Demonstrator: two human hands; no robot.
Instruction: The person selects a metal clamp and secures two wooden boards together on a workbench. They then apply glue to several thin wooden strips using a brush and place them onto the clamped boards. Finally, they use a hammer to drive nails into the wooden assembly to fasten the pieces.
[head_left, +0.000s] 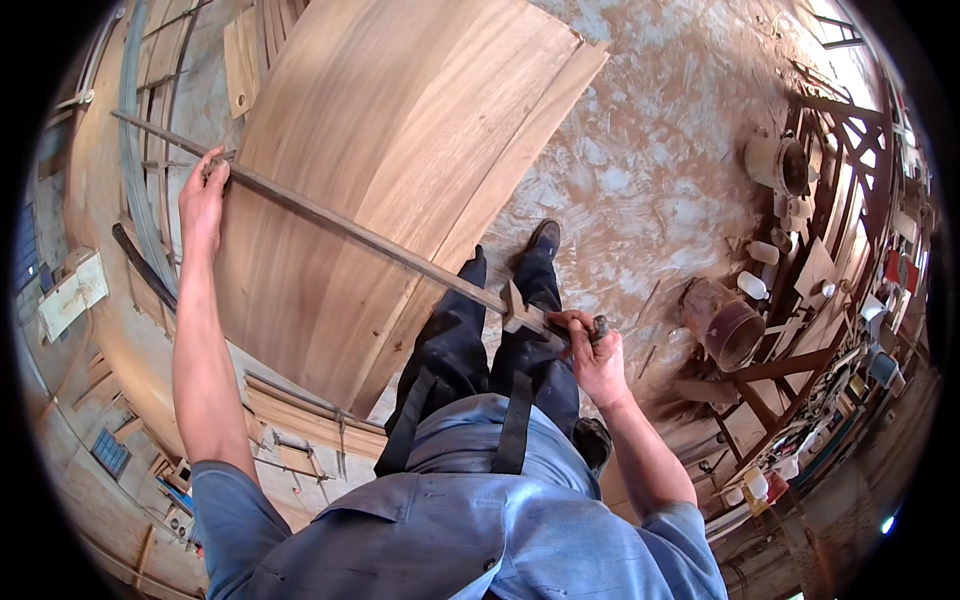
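Note:
A long bar clamp [370, 238] lies slantwise across a wide wooden panel [340, 120], running from upper left down to my legs. At the panel's left edge, the fingers of my left hand [203, 205] are closed round the clamp's jaw on the bar. My right hand [600, 368] is wrapped round the screw end of the clamp, its dark handle tip [600, 325] showing by the thumb. Just inward of that hand, a small wooden block [520, 310] sits at the near jaw. A narrow board [530, 140] runs along the panel's right edge.
A dusty bucket [735, 330] and a second bucket [780, 165] stand on the floor at right. White bottles [753, 286], timber and a cluttered rack [850, 130] fill the far right. Wood strips [175, 80] and a dark hose-like piece [143, 262] are at left.

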